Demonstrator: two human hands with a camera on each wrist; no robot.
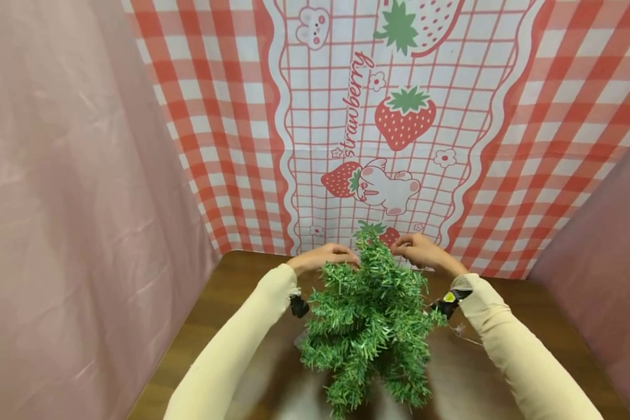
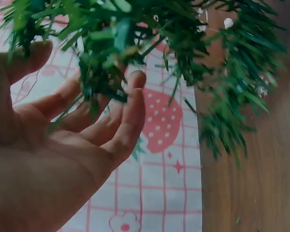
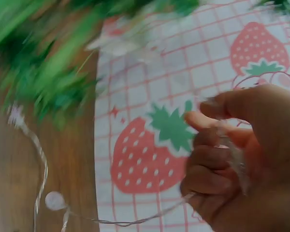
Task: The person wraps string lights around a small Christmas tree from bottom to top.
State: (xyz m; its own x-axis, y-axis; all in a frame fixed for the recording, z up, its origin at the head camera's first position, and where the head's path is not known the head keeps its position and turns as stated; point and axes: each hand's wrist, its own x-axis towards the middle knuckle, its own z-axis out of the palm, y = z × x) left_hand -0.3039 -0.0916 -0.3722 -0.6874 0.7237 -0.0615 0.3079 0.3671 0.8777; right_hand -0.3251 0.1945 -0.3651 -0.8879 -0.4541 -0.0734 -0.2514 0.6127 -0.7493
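Observation:
A small green artificial Christmas tree stands on the wooden table between both arms. My left hand is at its upper left side, behind the top; in the left wrist view its fingers are loosely bent beside the branches, palm up, gripping nothing that shows. On the upper right, my right hand pinches the thin clear wire of a string of lights between thumb and forefinger, the other fingers curled round it. Part of the string hangs down toward the table. Small white bulbs show among the branches.
Behind the tree hangs a red-and-white checked cloth with strawberry prints. Pink fabric covers the left side, and more hangs on the right. The brown wooden tabletop lies below. A loose stretch of light wire lies near the right forearm.

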